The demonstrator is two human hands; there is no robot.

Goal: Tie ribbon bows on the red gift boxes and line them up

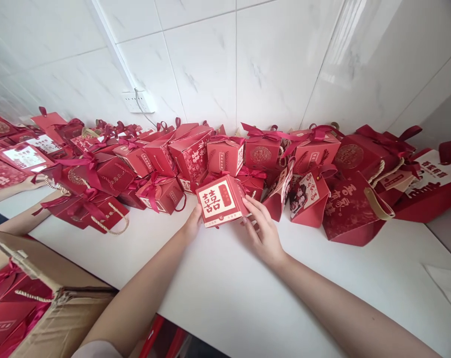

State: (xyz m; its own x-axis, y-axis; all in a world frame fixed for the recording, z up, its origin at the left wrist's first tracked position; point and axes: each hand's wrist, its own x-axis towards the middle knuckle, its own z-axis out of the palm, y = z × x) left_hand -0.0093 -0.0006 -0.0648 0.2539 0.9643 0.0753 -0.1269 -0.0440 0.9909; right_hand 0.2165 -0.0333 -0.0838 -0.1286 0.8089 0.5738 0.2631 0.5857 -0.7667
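A small red gift box [223, 203] with a cream label and a large red double-happiness character is held between my two hands over the white table. My left hand [193, 222] grips its left side, the thumb along the edge and most fingers hidden behind the box. From the right, my right hand [261, 229] holds it with the fingers curved against its side. The box is tilted, with its labelled face turned up toward me. Right behind it stands a red box with a cord handle [224, 154], part of a crowded row.
Red gift boxes with ribbons, such as a dark red one [354, 214], line the tiled wall [277, 64]. An open cardboard carton [72, 308] with more red boxes stands at lower left. Another person's hand [33, 183] reaches in at far left. A socket [137, 102] is on the wall.
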